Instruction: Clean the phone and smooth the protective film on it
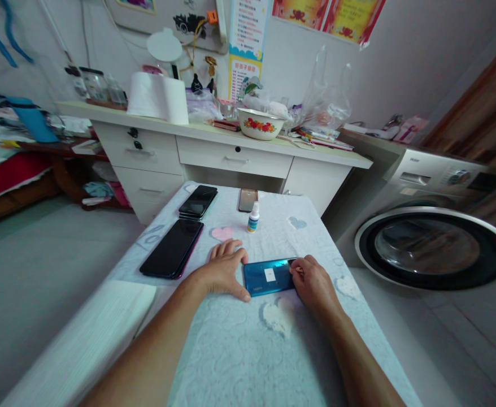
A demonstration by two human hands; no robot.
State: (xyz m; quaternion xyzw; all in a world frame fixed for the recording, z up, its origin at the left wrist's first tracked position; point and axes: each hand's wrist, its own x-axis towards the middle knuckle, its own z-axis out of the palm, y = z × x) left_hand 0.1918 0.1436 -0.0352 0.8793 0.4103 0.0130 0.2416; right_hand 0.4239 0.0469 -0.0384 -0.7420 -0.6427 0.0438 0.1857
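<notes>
A blue phone [259, 277] lies back up on the cloth-covered table, with a small white label on its back. My left hand [226, 270] rests at the phone's left end, fingers apart, thumb and a fingertip by its edge. At the right end, my right hand [311, 280] has its fingers pinched together over the dark camera area; what they hold is too small to make out. Beyond the phone stands a small white bottle [253, 217] with a blue label.
Dark phones lie in two stacks at the left, one nearer [172, 249] and one farther [198, 201]. Another phone [248, 199] lies at the table's far edge. Behind is a white desk [235, 158] with a flowered bowl [260, 125]; a washing machine [426, 186] stands right.
</notes>
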